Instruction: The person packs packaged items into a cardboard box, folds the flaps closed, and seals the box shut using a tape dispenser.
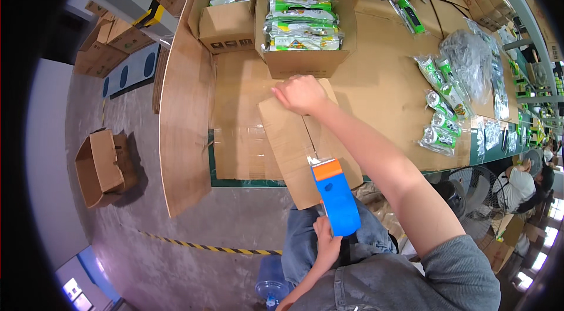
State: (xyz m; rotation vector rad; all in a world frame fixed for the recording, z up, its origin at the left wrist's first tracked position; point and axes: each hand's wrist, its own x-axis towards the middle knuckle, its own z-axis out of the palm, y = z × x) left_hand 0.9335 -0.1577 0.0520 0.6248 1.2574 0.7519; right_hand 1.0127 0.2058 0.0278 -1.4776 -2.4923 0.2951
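Note:
A cardboard box [283, 145] with its flaps folded together lies tilted at the near edge of the table, above my lap. Over its far end my right hand [302, 95] is closed, fingers curled at the edge. My left hand [326, 243] grips a blue and orange tape dispenser [341, 205] from below. The dispenser's toothed front end touches or nearly touches the box at the lower end of the flap seam. The left fingers are partly hidden behind the dispenser.
Behind stands an open carton [305, 67] of green and white packets, beside another carton [228, 32]. To the right lie several bagged green items [440, 111] and clear plastic bags [467, 55]. A wooden panel [187, 111] borders the left; a fan [476, 196] stands lower right.

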